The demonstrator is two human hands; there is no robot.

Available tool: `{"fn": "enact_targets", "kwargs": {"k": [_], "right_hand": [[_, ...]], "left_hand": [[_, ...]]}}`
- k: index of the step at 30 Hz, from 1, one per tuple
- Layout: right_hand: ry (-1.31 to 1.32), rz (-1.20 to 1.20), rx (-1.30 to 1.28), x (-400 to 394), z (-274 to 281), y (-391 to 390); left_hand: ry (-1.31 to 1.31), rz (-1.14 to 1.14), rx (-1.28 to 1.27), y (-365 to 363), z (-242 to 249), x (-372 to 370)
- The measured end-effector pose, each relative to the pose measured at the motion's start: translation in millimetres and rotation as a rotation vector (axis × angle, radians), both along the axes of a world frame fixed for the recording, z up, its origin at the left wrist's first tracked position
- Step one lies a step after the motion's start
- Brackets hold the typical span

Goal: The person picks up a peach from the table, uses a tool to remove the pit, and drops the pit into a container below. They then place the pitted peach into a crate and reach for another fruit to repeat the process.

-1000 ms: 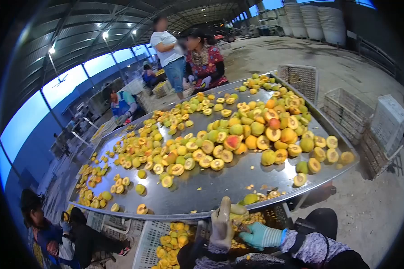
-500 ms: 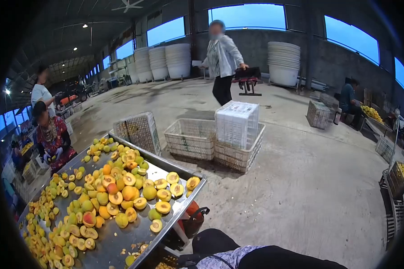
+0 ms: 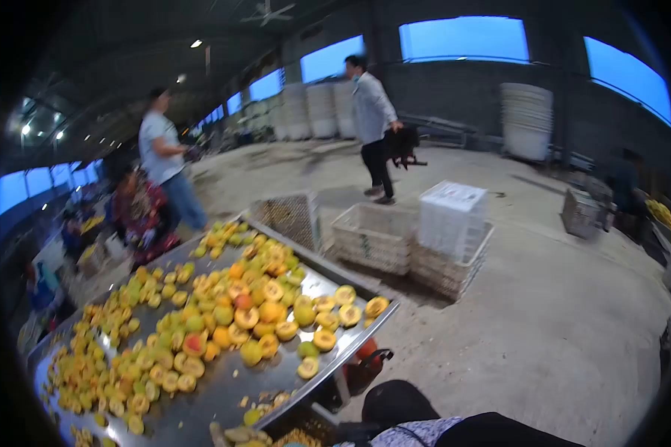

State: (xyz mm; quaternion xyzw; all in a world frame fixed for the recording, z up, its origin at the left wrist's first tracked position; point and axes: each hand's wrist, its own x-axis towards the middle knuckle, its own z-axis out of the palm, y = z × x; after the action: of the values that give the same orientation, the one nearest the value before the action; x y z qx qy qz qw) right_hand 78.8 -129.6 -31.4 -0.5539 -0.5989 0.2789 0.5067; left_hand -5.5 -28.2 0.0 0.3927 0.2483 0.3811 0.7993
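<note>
Many fruits (image 3: 194,344), some cut in half, cover much of the metal bench (image 3: 201,410), from its left end to its right corner. At the bottom edge, the gloved left hand (image 3: 238,434) is cropped; just right, only a sliver of the right hand (image 3: 297,444) shows. Whether either hand's fingers are spread or gripping anything cannot be told. Farther right, crates (image 3: 371,249) stand on the floor (image 3: 559,320).

And no, not a word could be read! Well beyond the left hand (image 3: 240,435), ahead and off to its right, the white crate (image 3: 452,220) showed faint marks on its top face, too blurred to make out as letters or numbers.
</note>
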Motion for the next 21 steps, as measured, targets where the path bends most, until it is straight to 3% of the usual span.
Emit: {"fn": "enact_targets", "kwargs": {"k": [1, 2, 3, 4, 5, 7, 8, 9, 11, 15, 17, 18, 21], "right_hand": [[-0.210, 0.022, 0.026, 2, -23, 9], [-0.354, 0.057, 0.150, 4, -36, 14], [-0.723, 0.100, 0.319, 8, -37, 15], [-0.562, 0.124, 0.500, 13, -42, 17], [-0.077, 0.160, 0.056, -1, -107, 29], [0.426, 0.372, -0.785, 12, -18, 17], [0.462, 0.374, -0.879, 15, 5, 13], [0.460, 0.369, -0.879, 12, -14, 16], [0.312, 0.239, -0.352, -2, -69, 23], [0.539, 0.163, -0.232, -8, -65, 11], [0.018, 0.232, -0.256, 7, -49, 9], [-0.267, 0.264, -0.003, 13, -53, 15], [-0.472, 0.353, -0.067, 17, -64, 17]], "left_hand": [[0.062, 0.124, -0.037, -2, -1, 1], [0.029, 0.079, -0.030, -3, 4, 1], [-0.003, 0.034, -0.026, -2, 1, -2], [-0.187, 0.156, 0.024, 13, -35, 7], [-0.289, 0.211, 0.111, 5, -35, 12], [-0.255, 0.126, -0.025, 9, -28, 8], [-0.227, 0.054, -0.112, 16, -31, 5], [-0.230, 0.050, -0.112, 15, -34, 6], [-0.201, -0.007, -0.015, 14, -37, 6], [-0.105, 0.009, 0.002, 10, -31, 4], [-0.067, 0.016, 0.069, 9, -31, 3], [-0.051, 0.018, 0.100, 9, -30, 4], [-0.011, 0.028, 0.056, 10, -31, 4]]}}
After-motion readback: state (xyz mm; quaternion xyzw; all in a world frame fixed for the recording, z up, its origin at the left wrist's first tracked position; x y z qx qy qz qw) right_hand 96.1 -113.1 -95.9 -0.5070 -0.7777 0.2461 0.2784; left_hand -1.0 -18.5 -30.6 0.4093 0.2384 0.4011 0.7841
